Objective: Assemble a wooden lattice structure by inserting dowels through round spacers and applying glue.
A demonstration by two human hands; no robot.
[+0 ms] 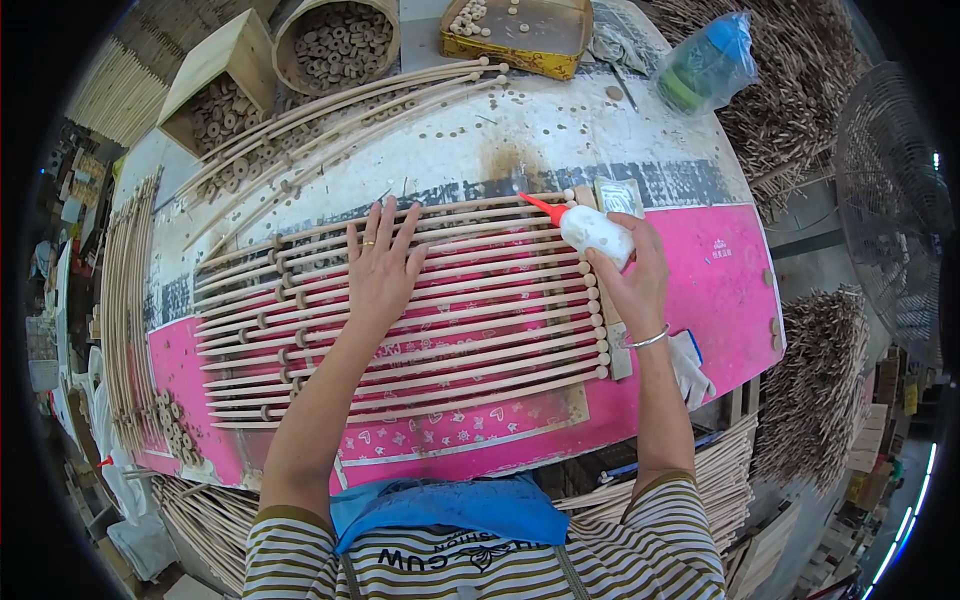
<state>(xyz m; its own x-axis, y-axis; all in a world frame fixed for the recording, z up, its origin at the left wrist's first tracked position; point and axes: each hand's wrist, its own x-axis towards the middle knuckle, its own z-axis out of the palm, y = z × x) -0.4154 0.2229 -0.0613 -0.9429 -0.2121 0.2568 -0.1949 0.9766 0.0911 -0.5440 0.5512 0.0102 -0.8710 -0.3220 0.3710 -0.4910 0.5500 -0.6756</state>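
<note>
Gripping a white bottle (pixel 597 238) with a red nozzle (pixel 541 207), the right hand (pixel 636 275) has its fingers and thumb closed around the base, tipping the bottle so that the nozzle points up and to the left over the far end of a row of wooden sticks (pixel 470 320). Whether the nozzle's tip touches a stick is hard to tell from this angle. The left hand (pixel 382 275) lies palm down across the far sticks, its fingers straight and somewhat apart, holding nothing between them. The sticks lie side by side over a pink sheet (pixel 710 270) on the table, round knobs (pixel 598 320) lined up at their right ends and small wooden rings (pixel 264 321) around many of them toward the left. Near the right wrist is a pale glove (pixel 690 372). Beyond the row stand a wooden box (pixel 205 65) and a round tub (pixel 283 45) of rings, and a yellow tray (pixel 510 58) holding knobs.
</note>
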